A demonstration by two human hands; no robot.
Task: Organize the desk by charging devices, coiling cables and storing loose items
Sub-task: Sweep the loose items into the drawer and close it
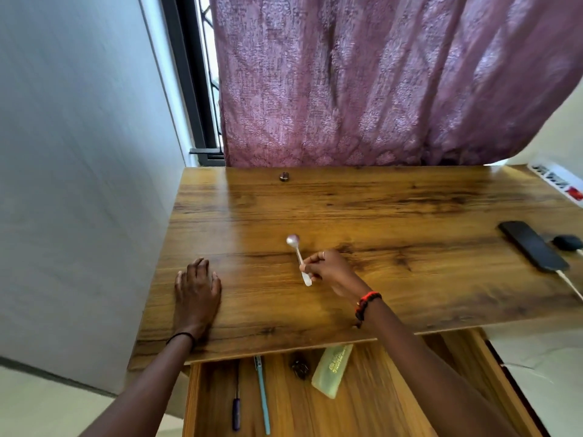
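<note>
On the wooden desk (pixel 378 209) I see my right hand (pixel 331 269) pinching a spoon (pixel 298 255) by its handle, my left hand (pixel 197 288) resting flat, fingers spread.

This is a room in a home, a small study corner rather than an office. A wood-grain desk (pixel 378 209) stands pushed up to a window (pixel 202 74), and a mauve patterned curtain (pixel 362 83) hangs down to its back edge, the sort one finds in a bedroom or living room. The window has a dark frame with a metal grille (pixel 210 52) behind it. A plain pale wall (pixel 79 152) closes the left side. A white power strip (pixel 558 181) lies at the desk's far right, near a phone (pixel 533 246) with a white cable (pixel 571 283) at its end. A spoon (pixel 298 255) is out at the desk, and the open drawer (pixel 362 405) below holds pens (pixel 262 395), ordinary household odds and ends.
</note>
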